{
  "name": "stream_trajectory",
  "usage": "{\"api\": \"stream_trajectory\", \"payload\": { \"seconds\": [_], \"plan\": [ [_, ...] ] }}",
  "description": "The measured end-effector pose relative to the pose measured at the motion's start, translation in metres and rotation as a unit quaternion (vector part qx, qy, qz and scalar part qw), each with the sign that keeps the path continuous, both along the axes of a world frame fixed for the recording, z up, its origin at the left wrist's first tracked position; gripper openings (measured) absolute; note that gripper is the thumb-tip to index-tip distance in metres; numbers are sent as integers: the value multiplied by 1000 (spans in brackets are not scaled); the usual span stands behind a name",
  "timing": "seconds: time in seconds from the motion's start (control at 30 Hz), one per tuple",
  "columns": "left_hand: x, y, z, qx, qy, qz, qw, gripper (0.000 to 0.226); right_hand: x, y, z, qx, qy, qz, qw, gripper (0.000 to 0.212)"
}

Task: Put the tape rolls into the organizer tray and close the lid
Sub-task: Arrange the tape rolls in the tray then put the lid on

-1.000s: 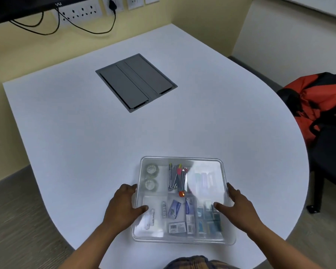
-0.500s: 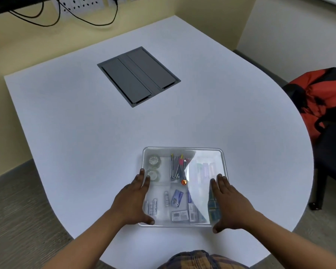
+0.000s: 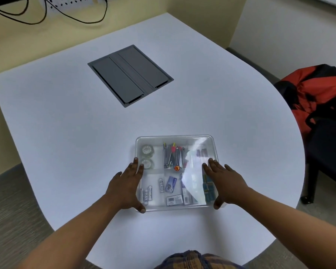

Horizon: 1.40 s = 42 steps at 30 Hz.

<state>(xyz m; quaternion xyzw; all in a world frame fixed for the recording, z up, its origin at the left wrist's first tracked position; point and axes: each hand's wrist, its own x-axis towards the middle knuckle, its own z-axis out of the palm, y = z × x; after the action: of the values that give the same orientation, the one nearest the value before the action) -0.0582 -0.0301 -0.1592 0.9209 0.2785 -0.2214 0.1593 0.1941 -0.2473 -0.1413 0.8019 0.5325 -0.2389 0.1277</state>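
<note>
A clear plastic organizer tray [image 3: 175, 137] sits on the white table near me, with its transparent lid [image 3: 194, 183] lying flat on top. Two clear tape rolls [image 3: 147, 150] show through the lid in the far-left compartment, one behind the other. My left hand [image 3: 125, 186] rests flat on the tray's left edge, fingers together, thumb at the near-left corner. My right hand [image 3: 224, 183] lies flat on the lid's right side, thumb at the near-right corner. Pens, batteries and small packets fill the other compartments.
A dark grey cable hatch [image 3: 130, 75] is set into the white table [image 3: 66, 133] further back. A black chair with an orange and black bag [image 3: 316, 98] stands at the right. Cables and sockets run along the back wall.
My hands slid from the tray's near sides up onto the lid's left and right edges, and the lid now lies flat. The tray sits slightly further from me.
</note>
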Motion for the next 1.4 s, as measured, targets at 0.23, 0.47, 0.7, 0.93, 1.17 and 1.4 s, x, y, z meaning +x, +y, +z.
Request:
{"api": "stream_trajectory", "payload": {
  "seconds": [0.23, 0.47, 0.7, 0.93, 1.17, 1.4],
  "plan": [
    [23, 0, 19, 101, 71, -11, 992, 137, 15, 7, 9, 17, -1, 6, 1000, 130],
    [59, 36, 30, 110, 69, 10, 991, 137, 43, 57, 20, 47, -27, -36, 998, 136],
    [72, 56, 20, 85, 110, 22, 990, 152, 57, 69, 5, -22, -23, -35, 999, 146],
    [70, 69, 10, 58, 83, 19, 995, 154, 62, 72, -6, -5, -1, -37, 999, 149],
    [74, 78, 5, 57, 67, 16, 996, 156, 67, 76, -8, 10, 1, -38, 999, 148],
    [74, 70, 14, 41, 66, 31, 996, 152, 64, 76, -1, -3, -11, -40, 999, 144]
  ]
}}
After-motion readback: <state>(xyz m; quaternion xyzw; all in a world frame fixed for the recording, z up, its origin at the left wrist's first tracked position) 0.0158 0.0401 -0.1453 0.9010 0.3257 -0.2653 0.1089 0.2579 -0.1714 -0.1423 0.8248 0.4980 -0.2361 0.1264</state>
